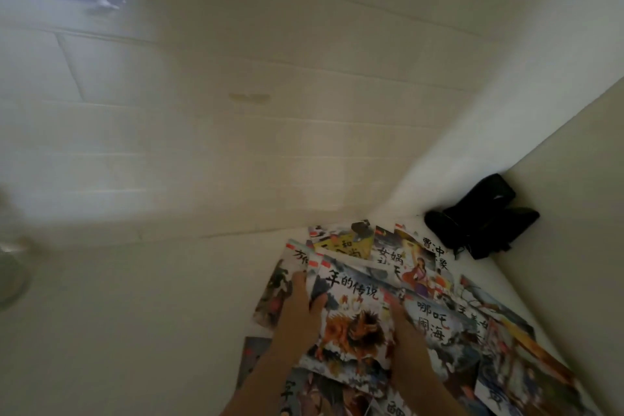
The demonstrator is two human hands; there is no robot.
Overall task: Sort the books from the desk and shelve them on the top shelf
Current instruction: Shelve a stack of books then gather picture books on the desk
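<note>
Picture books [358, 324] (overlapping) across desk [135, 314]

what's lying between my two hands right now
In the head view, the lion-cover picture book lies between the left hand and right hand.

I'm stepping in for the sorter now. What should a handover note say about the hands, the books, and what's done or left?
Left hand: grips the left edge of the lion book, thumb on its cover.
Right hand: rests on the same book's right side; its grip is unclear.
Books: spread in an overlapping pile on the desk, near a black object in the corner.
Done: nothing shelved in view.
Left: gather, sort, shelve all on top.
</note>
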